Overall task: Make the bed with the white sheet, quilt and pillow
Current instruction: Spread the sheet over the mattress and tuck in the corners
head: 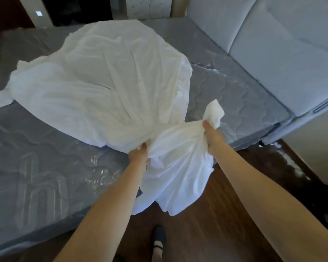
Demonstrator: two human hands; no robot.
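Bare grey mattress (pixel 45 176), sheet (pixel 102 87) heaped toward 11 o'clock, near edge bunched in my left hand (pixel 138 154) and right hand (pixel 212 137); best to spread hands, find corners, then pull toward 6 o'clock.

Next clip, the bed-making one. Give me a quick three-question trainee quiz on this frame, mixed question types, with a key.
1. True or false: the white sheet already covers the whole grey mattress.
2. Which hand grips the sheet nearer the padded headboard? A) left hand B) right hand
3. Fill in: part of the sheet hangs off the mattress edge over the wooden ____.

Key
1. False: it lies bunched in a heap, with bare mattress around it.
2. B: the right hand; the left hand grips bunched cloth at the mattress edge.
3. floor
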